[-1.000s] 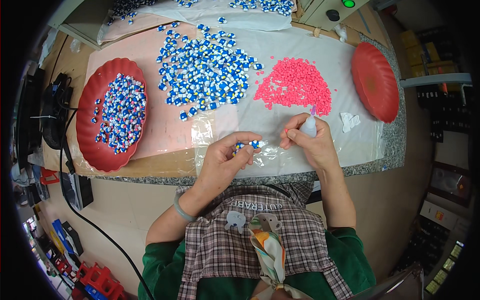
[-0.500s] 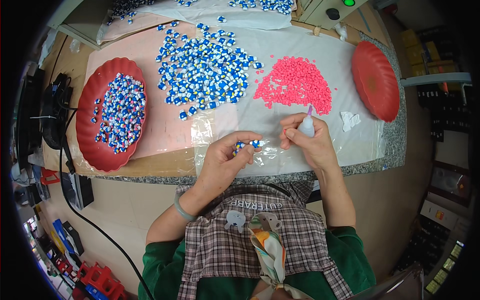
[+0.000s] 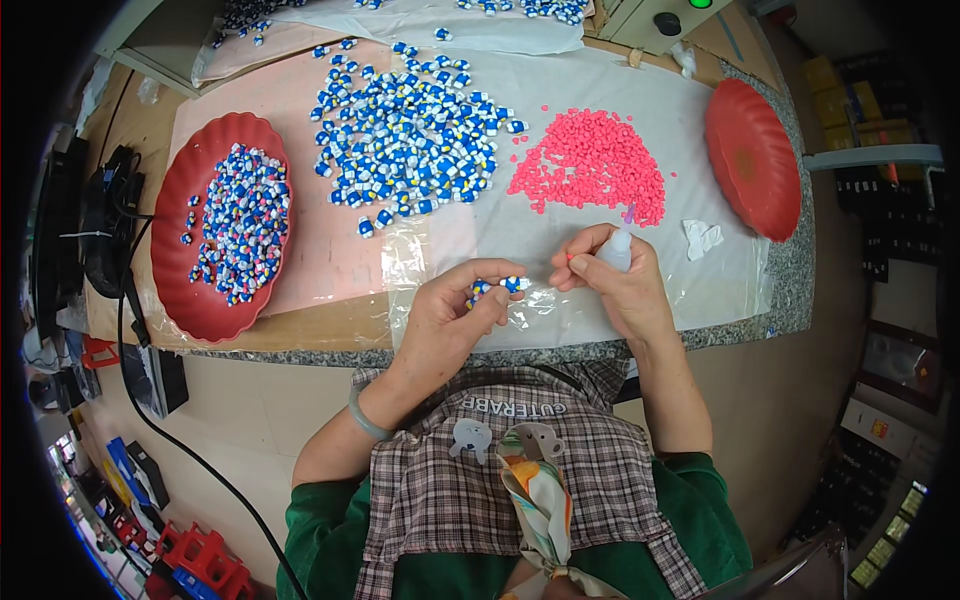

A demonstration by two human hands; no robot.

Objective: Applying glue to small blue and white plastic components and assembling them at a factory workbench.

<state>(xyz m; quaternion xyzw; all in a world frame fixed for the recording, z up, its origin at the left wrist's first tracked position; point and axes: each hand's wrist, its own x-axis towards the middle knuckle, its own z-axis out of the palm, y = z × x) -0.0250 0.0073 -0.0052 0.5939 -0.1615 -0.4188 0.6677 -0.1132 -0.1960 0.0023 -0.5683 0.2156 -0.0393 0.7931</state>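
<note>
My left hand (image 3: 450,305) is closed around a few small blue-and-white figurines; one figurine (image 3: 513,284) sticks out between thumb and forefinger. Just to the right, my right hand (image 3: 615,275) grips a white glue bottle (image 3: 616,250) with a thin purple tip pointing up and away. Its thumb and forefinger also pinch a tiny pink piece (image 3: 571,257). The two hands are a short gap apart above the table's near edge. Beyond the right hand lies a heap of small pink pieces (image 3: 600,160), and beyond the left a larger heap of blue-and-white figurines (image 3: 410,140).
At the left, a red scalloped tray (image 3: 172,270) holds figurines with pink bits among them. Another red tray (image 3: 755,165) stands at the far right. A crumpled white tissue (image 3: 702,239) lies near it. Clear plastic film covers the table's front. A black cable (image 3: 190,435) hangs at the left.
My right hand has shifted slightly left, toward the left hand, bringing the pink piece nearer the figurine. The glue bottle's tip has tilted a little to the right. My left hand stays nearly still.
</note>
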